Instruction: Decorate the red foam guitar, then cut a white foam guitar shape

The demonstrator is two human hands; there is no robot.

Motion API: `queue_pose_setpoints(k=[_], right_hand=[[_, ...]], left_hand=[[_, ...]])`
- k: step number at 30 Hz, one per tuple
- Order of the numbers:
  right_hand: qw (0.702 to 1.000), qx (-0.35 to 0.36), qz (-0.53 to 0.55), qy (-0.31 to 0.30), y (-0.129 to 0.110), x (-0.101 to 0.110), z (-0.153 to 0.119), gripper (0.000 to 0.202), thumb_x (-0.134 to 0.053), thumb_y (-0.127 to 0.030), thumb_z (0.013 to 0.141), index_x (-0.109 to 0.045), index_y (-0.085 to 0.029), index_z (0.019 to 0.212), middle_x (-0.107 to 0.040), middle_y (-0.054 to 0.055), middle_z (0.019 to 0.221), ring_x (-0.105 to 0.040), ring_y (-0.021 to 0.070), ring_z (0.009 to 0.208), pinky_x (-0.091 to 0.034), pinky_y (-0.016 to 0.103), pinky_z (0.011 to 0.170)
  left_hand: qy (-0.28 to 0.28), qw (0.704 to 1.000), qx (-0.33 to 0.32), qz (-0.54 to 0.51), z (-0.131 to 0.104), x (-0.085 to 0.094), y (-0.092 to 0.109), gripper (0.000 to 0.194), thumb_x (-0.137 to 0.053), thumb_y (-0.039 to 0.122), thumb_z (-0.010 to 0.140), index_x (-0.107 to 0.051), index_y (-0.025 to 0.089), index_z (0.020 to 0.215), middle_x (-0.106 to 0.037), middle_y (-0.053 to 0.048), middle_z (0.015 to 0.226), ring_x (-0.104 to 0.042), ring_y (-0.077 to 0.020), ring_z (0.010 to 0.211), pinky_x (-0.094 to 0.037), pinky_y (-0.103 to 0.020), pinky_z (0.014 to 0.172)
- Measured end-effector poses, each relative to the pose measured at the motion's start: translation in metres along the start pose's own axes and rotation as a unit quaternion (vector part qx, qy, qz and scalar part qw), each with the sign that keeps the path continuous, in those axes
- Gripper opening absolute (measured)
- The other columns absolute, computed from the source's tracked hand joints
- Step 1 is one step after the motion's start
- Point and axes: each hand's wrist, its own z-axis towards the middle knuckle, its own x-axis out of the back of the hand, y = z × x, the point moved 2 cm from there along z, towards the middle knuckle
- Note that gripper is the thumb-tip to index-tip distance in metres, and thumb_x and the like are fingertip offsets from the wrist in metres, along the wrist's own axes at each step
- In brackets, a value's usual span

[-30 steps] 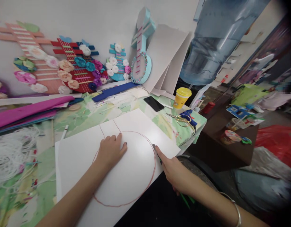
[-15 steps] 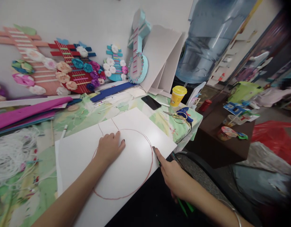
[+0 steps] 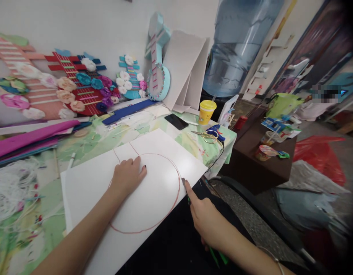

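A large white board [image 3: 153, 214] lies on the table, with a reddish-brown circle and two neck lines drawn on it. My left hand [image 3: 127, 175] rests on the board at the circle's upper left, thumb spread and fingertips pressing down. My right hand [image 3: 205, 217] is closed around a green-handled utility knife [image 3: 219, 258], index finger stretched along it. The grey tip touches or hovers just over the board at the circle's right side; I cannot tell which. Most of the handle is hidden by the hand.
Scissors [image 3: 206, 134], a blue glue gun [image 3: 218, 133], a phone [image 3: 176, 121] and a yellow cup [image 3: 207, 112] sit beyond the board. Decorated paper guitars [image 3: 130, 80] lean on the wall. White cord [image 3: 13, 191] lies at left. A person is blurred at far right.
The view has shifted, so everything appears slightly further left. My right hand and the knife have moved only slightly along the circle's right side. My left hand keeps its place on the board.
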Motion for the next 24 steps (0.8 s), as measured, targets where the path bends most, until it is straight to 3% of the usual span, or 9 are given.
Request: queue_pose_setpoints(k=[5,10,11,13,15,16,18,21,24], right_hand=[[0.994,-0.056,0.069,-0.060,0.014,0.010,-0.016,0.062,-0.027,-0.013,0.094,-0.008,-0.027,0.152,-0.064,0.011,0.085,-0.058,0.0106,0.040,-0.040,0.020,0.039],[0.988,-0.048,0.147,0.019,0.043,0.052,-0.002,0.071,-0.037,-0.028,0.094,0.003,-0.019,0.152,-0.055,-0.004,0.052,-0.056,0.0163,0.034,-0.041,0.023,0.036],[0.987,-0.020,0.151,0.052,0.046,0.063,0.009,0.075,-0.043,-0.031,0.092,0.000,-0.016,0.152,-0.053,-0.006,0.047,-0.056,0.0172,0.035,-0.044,0.025,0.040],[0.985,0.040,0.125,0.112,0.048,0.085,0.040,0.067,-0.053,-0.032,0.085,-0.029,-0.012,0.145,-0.053,-0.006,0.044,-0.058,0.0180,0.041,-0.046,0.027,0.048],[0.981,0.096,0.092,0.140,0.040,0.102,0.080,0.029,-0.056,-0.028,0.082,-0.063,-0.013,0.106,-0.056,-0.002,0.048,-0.059,0.0164,0.047,-0.044,0.026,0.052],[0.978,0.119,0.091,0.144,0.033,0.108,0.103,0.013,-0.057,-0.024,0.080,-0.064,-0.015,0.084,-0.056,-0.001,0.051,-0.058,0.0148,0.048,-0.042,0.025,0.052],[0.974,0.132,0.124,0.137,0.017,0.116,0.151,0.012,-0.062,-0.018,0.072,-0.055,-0.018,0.062,-0.055,-0.002,0.052,-0.054,0.0123,0.046,-0.038,0.024,0.050],[0.973,0.122,0.165,0.104,-0.006,0.115,0.218,0.024,-0.069,-0.016,0.062,-0.048,-0.020,0.053,-0.046,-0.004,0.039,-0.045,0.0124,0.035,-0.032,0.025,0.040],[0.954,0.159,0.237,0.098,-0.021,0.108,0.264,0.033,-0.076,-0.020,0.057,-0.044,-0.022,0.052,-0.039,-0.006,0.033,-0.040,0.0108,0.033,-0.029,0.023,0.036]], left_hand=[[-0.002,1.000,-0.007,-0.005,0.001,-0.002,-0.003,0.049,-0.028,0.041,0.092,-0.049,0.014,0.126,-0.061,-0.012,0.096,-0.055,-0.0303,0.093,-0.039,-0.040,0.076],[0.018,0.998,-0.027,-0.059,-0.002,-0.005,-0.009,0.048,-0.031,0.039,0.092,-0.050,0.011,0.126,-0.062,-0.013,0.098,-0.055,-0.0286,0.095,-0.040,-0.041,0.081],[0.027,0.995,-0.025,-0.089,-0.002,-0.006,-0.012,0.047,-0.032,0.038,0.091,-0.050,0.011,0.125,-0.062,-0.013,0.099,-0.055,-0.0280,0.095,-0.041,-0.040,0.083],[0.055,0.984,-0.006,-0.170,-0.003,-0.007,-0.019,0.043,-0.036,0.037,0.090,-0.052,0.013,0.121,-0.061,-0.010,0.095,-0.055,-0.0250,0.091,-0.043,-0.038,0.082],[0.092,0.963,0.026,-0.253,-0.002,-0.008,-0.030,0.037,-0.040,0.035,0.087,-0.053,0.017,0.117,-0.060,-0.007,0.089,-0.056,-0.0213,0.083,-0.046,-0.035,0.079],[0.113,0.953,0.040,-0.278,-0.001,-0.008,-0.036,0.035,-0.041,0.034,0.086,-0.053,0.018,0.115,-0.059,-0.006,0.089,-0.056,-0.0204,0.082,-0.047,-0.035,0.079],[0.154,0.948,0.064,-0.271,0.001,-0.008,-0.052,0.033,-0.043,0.032,0.085,-0.054,0.019,0.113,-0.060,-0.008,0.096,-0.057,-0.0217,0.091,-0.046,-0.036,0.085],[0.171,0.958,0.170,-0.156,0.003,-0.007,-0.080,0.039,-0.043,0.037,0.085,-0.055,0.017,0.117,-0.056,-0.015,0.119,-0.049,-0.0303,0.114,-0.040,-0.046,0.094],[0.125,0.942,0.301,-0.084,0.000,-0.009,-0.109,0.050,-0.039,0.044,0.087,-0.053,0.012,0.122,-0.051,-0.021,0.127,-0.045,-0.0373,0.118,-0.040,-0.053,0.091]])
